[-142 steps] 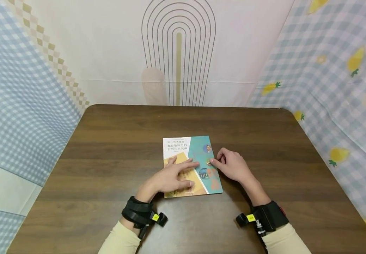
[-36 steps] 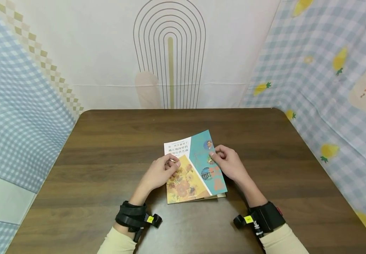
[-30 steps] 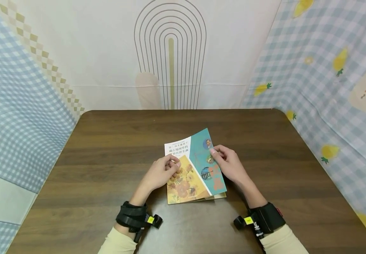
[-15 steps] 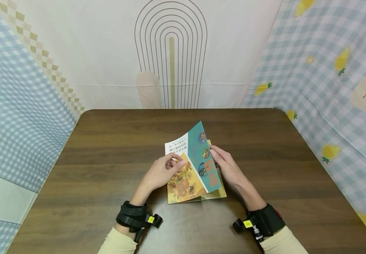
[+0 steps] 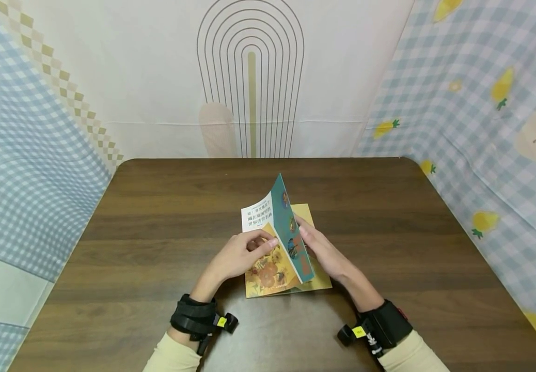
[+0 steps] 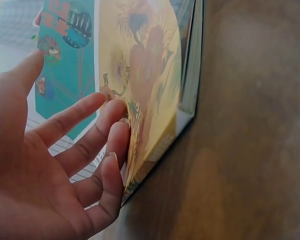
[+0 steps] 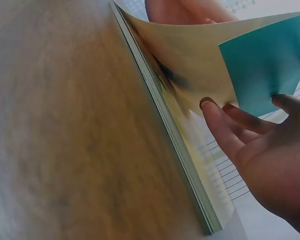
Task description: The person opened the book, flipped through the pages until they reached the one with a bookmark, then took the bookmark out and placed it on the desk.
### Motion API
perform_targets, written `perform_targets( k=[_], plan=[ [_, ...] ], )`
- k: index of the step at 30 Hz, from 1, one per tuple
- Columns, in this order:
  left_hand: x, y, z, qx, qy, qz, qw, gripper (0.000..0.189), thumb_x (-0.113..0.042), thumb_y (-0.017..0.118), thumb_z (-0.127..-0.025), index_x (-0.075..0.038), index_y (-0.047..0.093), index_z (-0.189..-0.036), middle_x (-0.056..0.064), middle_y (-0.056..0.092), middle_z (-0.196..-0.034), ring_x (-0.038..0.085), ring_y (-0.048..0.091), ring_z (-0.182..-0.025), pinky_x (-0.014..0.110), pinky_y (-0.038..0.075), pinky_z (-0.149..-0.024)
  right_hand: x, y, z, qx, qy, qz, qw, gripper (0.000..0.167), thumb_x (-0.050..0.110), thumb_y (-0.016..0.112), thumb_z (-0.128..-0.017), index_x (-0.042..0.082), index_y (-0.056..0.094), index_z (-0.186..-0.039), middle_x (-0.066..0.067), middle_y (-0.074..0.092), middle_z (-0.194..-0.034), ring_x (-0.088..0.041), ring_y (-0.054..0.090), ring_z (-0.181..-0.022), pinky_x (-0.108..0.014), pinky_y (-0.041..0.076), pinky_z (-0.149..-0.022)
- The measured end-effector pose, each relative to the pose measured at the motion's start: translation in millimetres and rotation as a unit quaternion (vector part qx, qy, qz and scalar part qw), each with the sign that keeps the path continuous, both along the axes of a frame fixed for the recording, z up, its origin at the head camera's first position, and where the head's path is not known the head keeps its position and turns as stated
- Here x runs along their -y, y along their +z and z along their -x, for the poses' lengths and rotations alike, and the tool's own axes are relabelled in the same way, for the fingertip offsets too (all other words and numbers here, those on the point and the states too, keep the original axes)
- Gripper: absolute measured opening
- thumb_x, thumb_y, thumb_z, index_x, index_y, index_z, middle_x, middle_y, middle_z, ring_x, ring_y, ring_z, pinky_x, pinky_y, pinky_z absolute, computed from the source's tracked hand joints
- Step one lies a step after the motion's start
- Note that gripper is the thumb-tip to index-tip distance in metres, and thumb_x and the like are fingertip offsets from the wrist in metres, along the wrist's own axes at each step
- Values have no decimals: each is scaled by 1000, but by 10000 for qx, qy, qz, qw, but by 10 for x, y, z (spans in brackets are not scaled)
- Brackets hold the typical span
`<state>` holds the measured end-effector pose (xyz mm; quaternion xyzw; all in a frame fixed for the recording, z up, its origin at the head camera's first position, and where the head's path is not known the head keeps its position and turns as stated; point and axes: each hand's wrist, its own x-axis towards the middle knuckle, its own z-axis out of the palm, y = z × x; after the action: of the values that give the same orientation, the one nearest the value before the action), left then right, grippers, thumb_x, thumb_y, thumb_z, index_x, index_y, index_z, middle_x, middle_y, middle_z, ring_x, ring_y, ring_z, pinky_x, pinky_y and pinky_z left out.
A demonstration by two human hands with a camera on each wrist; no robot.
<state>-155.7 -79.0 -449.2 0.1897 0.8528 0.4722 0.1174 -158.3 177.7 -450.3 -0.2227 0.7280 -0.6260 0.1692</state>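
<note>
A paperback book (image 5: 268,268) lies on the table with its front cover (image 5: 258,219) lifted and bent up toward the left. The cover is white, teal and yellow with a sunflower picture; a pale yellow page (image 5: 321,276) shows beneath it. My left hand (image 5: 237,253) rests at the cover's left part, fingers loosely curved, fingertips against the sunflower picture in the left wrist view. My right hand (image 5: 326,253) is under the raised cover's right side. In the right wrist view its extended fingers (image 7: 222,127) touch the cover's inner face and teal flap (image 7: 262,65).
The brown wooden table (image 5: 166,206) extends around the book on all sides. Behind it hangs a white cloth (image 5: 156,77) with arch lines; checked blue cloths (image 5: 40,129) hang at both sides. Each wrist wears a black strap (image 5: 193,318) with a small camera.
Earlier the book lay closed under the flat left hand. The right hand has since raised the cover's right edge and moved left with it, uncovering the yellow page. The left hand has loosened from flat.
</note>
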Motion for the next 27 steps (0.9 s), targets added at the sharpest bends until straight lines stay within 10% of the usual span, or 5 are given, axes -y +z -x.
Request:
perform_targets(
  k=[14,27],
  plan=[
    [-54,35,-58,-112,-282,234,9993,44,-53,54,-109,-15,68,-126,-1,72,-101,12,66,-86,35,54,-76,110,-74,-28,-1565,-73,-768,9847,57,31,45,-116,29,26,-170,-6,38,-168,-29,44,-150,-58,44,-113],
    [-111,100,-110,51,-329,108,9994,64,-59,50,-109,-8,56,-147,3,73,-111,15,69,-98,42,56,-90,152,-110,-60,-1691,156,-1552,9732,87,52,56,-108,24,5,-172,-8,21,-175,-29,37,-152,-55,42,-113]
  ],
)
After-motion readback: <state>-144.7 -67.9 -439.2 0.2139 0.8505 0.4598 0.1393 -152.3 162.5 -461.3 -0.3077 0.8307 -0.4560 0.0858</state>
